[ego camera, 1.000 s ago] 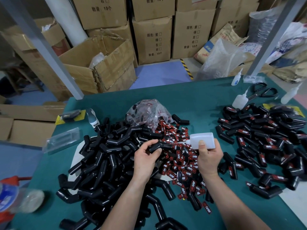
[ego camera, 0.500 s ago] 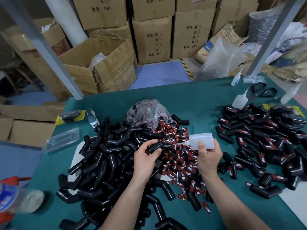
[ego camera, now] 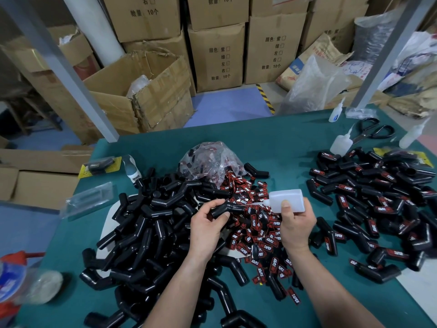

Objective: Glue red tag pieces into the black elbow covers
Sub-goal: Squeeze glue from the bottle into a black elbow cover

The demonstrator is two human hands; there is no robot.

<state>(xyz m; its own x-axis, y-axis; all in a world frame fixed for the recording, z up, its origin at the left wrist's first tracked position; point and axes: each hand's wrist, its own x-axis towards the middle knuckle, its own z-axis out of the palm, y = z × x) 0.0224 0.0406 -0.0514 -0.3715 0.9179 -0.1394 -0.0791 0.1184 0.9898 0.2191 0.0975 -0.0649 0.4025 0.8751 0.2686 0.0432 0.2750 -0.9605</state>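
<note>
My left hand (ego camera: 208, 227) grips a black elbow cover (ego camera: 224, 207) above the middle of the table. My right hand (ego camera: 295, 223) holds a white glue bottle (ego camera: 287, 200) on its side, its thin nozzle pointing left at the cover. Beneath both hands lies a heap of red tag pieces (ego camera: 260, 237) printed TAPER. A large pile of plain black elbow covers (ego camera: 151, 233) fills the left side. At the right sits a pile of covers with red tags on them (ego camera: 378, 204).
A clear plastic bag of tags (ego camera: 210, 159) stands behind the heap. Spare glue bottles (ego camera: 340, 144), black scissors (ego camera: 373, 130) and a grey post (ego camera: 387, 58) are at the far right. A clear package (ego camera: 88, 200) and a capped jar (ego camera: 26, 284) lie at the left on the green table (ego camera: 272, 143).
Both hands stay nearly in place. The bottle's nozzle remains at the held cover with only a slight shift.
</note>
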